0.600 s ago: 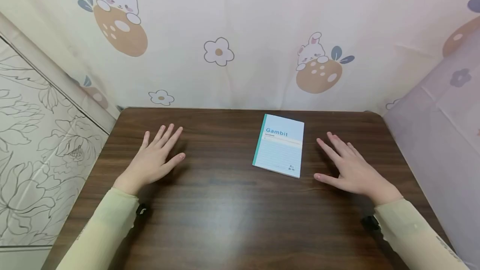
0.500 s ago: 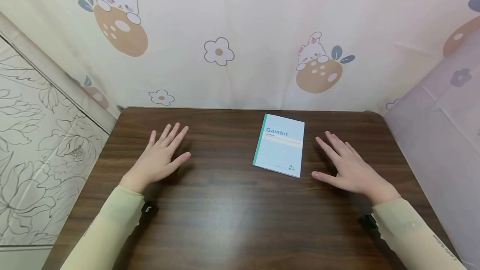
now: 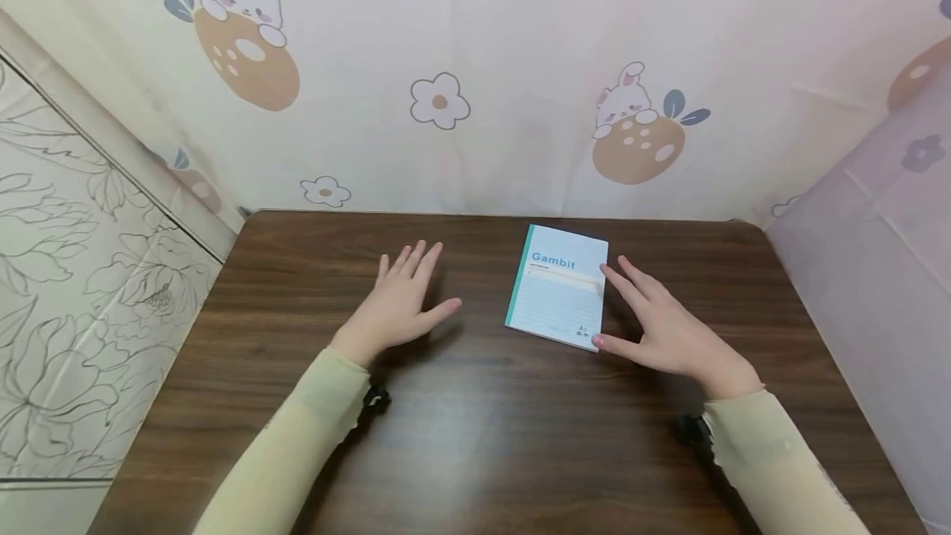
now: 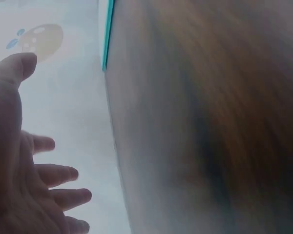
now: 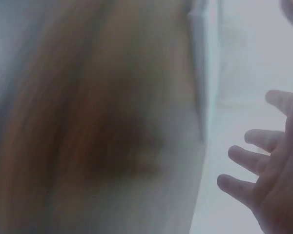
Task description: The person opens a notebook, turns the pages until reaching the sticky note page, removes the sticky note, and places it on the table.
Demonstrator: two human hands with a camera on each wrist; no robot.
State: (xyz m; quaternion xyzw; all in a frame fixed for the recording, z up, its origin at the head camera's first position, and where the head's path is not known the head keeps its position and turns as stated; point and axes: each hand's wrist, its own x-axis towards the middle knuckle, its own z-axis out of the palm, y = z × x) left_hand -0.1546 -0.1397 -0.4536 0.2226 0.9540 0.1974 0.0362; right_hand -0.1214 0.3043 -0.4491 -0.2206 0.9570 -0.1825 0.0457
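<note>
A light blue notebook [image 3: 559, 291] with a teal spine and the word "Gambit" lies flat on the dark wooden table. My right hand [image 3: 672, 333] is at its right side, fingers spread, with thumb tip and index fingertip overlapping the notebook's right edge in the head view. To the left of the notebook, my left hand [image 3: 397, 304] hovers over the wood with fingers extended and thumb held apart, nothing in it. The left wrist view catches the teal spine [image 4: 108, 36] beyond the thumb. In the right wrist view the notebook's edge [image 5: 199, 73] appears blurred.
The brown wood-grain table [image 3: 475, 452] ends against a pale curtain [image 3: 513, 40] printed with rabbits and flowers. A floral-patterned white panel [image 3: 82, 295] borders the left side, and another curtain [image 3: 877, 271] hangs along the right.
My left hand has moved right across the table toward the notebook. The right hand has shifted left, its fingertips reaching the notebook's right edge. The notebook stays in place on the table.
</note>
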